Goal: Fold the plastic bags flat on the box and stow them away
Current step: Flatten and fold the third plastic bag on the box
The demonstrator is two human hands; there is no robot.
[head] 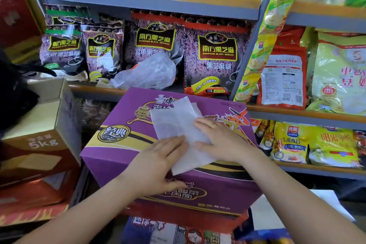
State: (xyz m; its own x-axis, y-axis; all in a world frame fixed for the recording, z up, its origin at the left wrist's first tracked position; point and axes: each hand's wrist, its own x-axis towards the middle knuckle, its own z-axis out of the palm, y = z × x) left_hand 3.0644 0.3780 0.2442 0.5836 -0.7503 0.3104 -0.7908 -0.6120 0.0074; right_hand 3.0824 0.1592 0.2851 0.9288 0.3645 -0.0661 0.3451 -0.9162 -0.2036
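A translucent white plastic bag (175, 121) lies folded into a flat strip on top of a purple cardboard box (116, 125). My left hand (160, 162) rests palm down on the box, fingertips on the bag's near left edge. My right hand (219, 136) lies flat on the bag's right side, fingers spread and pressing it down. A second, crumpled clear plastic bag (148, 73) sits on the shelf behind the box, against the dark sesame packets.
Store shelves (138, 6) with black sesame packets (215, 55) stand right behind the box. More snack bags (336, 73) fill the shelves at right. A red and brown "5kg" carton (39, 144) stands at left. More cartons lie under the purple box.
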